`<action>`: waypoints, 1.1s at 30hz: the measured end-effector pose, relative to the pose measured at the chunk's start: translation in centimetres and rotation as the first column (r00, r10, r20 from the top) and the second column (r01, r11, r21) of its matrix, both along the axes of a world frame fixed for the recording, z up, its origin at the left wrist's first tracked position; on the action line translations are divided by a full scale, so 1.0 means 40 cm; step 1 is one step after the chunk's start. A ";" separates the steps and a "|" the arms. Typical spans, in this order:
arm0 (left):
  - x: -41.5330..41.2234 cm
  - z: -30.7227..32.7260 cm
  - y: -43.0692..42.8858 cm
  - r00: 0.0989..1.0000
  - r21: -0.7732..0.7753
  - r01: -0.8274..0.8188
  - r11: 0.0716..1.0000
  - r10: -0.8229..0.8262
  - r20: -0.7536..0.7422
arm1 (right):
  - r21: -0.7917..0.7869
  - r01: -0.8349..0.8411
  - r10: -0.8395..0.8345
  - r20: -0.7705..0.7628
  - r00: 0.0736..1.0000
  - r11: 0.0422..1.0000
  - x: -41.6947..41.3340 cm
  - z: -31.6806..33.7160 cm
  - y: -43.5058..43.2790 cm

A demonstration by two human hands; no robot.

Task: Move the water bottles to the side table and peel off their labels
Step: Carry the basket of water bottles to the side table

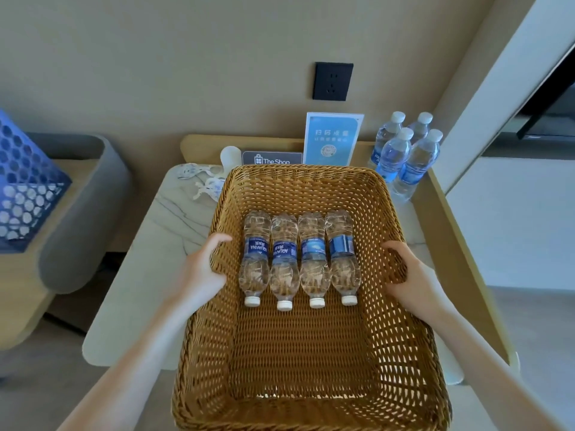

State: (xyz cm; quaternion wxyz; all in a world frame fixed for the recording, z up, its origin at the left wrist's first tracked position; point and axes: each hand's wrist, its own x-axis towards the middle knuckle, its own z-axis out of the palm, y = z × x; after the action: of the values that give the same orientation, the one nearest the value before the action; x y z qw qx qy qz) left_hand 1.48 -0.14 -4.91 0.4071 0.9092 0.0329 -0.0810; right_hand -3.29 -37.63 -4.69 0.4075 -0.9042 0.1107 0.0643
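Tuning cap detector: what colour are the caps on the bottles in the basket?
White; the caps show best in the head view.

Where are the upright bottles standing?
Head view, upper right: upright bottles stand at the table's back right corner, beyond the basket, right of the blue sign.

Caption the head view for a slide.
Left hand and right hand grip a wicker basket holding four labelled water bottles laid side by side.

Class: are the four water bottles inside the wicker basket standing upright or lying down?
Lying down. The four bottles rest side by side on the basket floor, white caps toward the camera.
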 end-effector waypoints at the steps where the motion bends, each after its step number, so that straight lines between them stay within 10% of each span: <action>1: 0.002 -0.002 0.000 1.000 -0.005 -0.001 1.000 0.001 0.010 | 0.001 0.001 -0.001 0.005 1.000 1.000 0.000 -0.001 0.000; 33: -0.017 0.084 -0.006 0.991 -0.129 -0.085 0.988 0.097 0.089 | 0.071 0.058 -0.063 0.073 0.995 0.996 -0.029 0.099 0.024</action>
State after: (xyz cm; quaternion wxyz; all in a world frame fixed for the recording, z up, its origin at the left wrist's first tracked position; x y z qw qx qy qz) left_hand 0.81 -0.39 -1.55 0.4677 0.8822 0.0499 -0.0207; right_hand -4.45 -36.69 -0.74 0.4443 -0.8875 0.1202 0.0218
